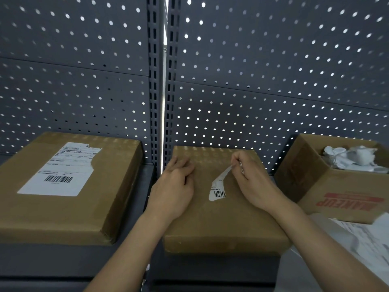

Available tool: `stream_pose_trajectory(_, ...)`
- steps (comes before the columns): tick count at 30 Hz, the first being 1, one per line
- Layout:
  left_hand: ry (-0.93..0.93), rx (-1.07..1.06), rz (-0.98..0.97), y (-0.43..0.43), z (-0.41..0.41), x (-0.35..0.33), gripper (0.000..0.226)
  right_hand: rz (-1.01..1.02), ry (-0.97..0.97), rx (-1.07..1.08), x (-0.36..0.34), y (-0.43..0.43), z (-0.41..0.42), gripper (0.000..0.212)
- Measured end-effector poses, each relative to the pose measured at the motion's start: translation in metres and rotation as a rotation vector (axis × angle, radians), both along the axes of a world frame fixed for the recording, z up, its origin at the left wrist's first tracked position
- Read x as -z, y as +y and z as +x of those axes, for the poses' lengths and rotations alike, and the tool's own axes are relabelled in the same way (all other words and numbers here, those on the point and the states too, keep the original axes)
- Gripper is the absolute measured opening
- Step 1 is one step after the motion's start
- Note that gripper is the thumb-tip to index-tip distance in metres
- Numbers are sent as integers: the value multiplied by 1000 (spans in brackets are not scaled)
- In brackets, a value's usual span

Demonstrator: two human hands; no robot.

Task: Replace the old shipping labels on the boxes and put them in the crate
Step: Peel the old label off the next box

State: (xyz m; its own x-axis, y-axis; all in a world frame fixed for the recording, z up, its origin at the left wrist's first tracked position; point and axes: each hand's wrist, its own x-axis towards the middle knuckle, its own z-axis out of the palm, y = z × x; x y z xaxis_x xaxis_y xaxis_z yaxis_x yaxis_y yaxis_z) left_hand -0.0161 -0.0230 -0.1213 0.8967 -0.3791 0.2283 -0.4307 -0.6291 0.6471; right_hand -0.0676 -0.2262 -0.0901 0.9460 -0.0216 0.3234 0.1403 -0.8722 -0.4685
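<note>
A brown cardboard box lies flat on the shelf in the middle. A torn remnant of a white shipping label with a barcode sticks to its top. My right hand pinches the upper strip of that label, which is lifted off the cardboard. My left hand rests flat on the box's left part, fingers loosely bent. A second, larger brown box lies to the left, bearing a big white label with a torn top right corner.
An open cardboard box with red print stands at the right, holding crumpled white label scraps. White sheets lie in front of it. A dark pegboard wall rises behind the shelf.
</note>
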Motion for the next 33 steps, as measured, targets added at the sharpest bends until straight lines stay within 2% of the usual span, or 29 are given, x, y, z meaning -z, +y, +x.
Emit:
stream_pose_trajectory(7, -6, 12, 21, 0, 2, 2, 44, 143, 63, -41, -10, 8, -6, 29)
stream_pose_trajectory(12, 10, 8, 15, 0, 0, -1, 44, 258, 136, -69, -11, -1, -3, 12)
stream_pose_trajectory(16, 19, 10, 16, 0, 0, -1, 45, 271, 147, -153, -8, -3, -8, 22)
stream_pose_trajectory(20, 21, 3, 23, 0, 0, -2, 44, 394, 171, -157, -11, -4, -9, 6)
stream_pose_trajectory(22, 19, 3, 24, -1, 0, -1, 44, 408, 178, -144, -12, -1, -8, 17)
stream_pose_trajectory(29, 20, 5, 18, 0, 1, -1, 44, 347, 49, -146, -9, 9, -14, 35)
stream_pose_trajectory(33, 26, 9, 16, 0, 2, 0, 44, 363, -80, -127, -9, 15, -16, 32)
